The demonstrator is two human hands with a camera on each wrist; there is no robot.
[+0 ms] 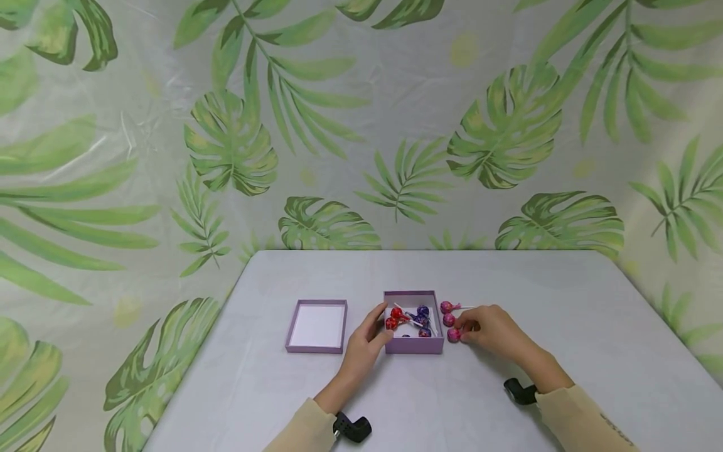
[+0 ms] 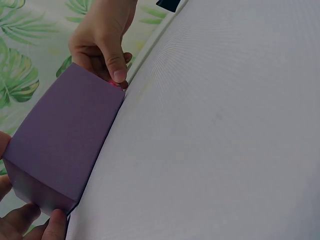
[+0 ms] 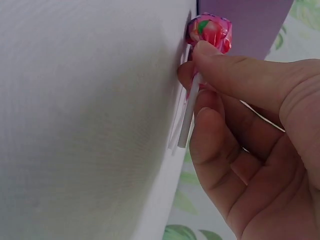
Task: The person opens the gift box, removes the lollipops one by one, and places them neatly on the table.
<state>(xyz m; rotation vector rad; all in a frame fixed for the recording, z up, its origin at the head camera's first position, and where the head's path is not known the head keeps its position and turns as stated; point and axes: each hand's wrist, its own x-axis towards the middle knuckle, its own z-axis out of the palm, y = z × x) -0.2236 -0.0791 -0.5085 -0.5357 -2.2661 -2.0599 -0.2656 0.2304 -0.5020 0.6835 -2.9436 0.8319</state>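
Note:
A purple box without its lid stands on the table, with red-wrapped lollipops and dark blue-purple lollipops inside. My left hand rests at the box's left side; in the left wrist view its fingertips touch that wall. To the right of the box, my right hand pinches a pink lollipop by its white stick, just under the wrapped head. Two more pink lollipops lie in a column behind it, beside the box's right wall.
The purple-rimmed lid, white inside, lies left of the box. A white cloth covers the table. Behind hangs a leaf-patterned curtain. Black wrist cameras sit at both cuffs.

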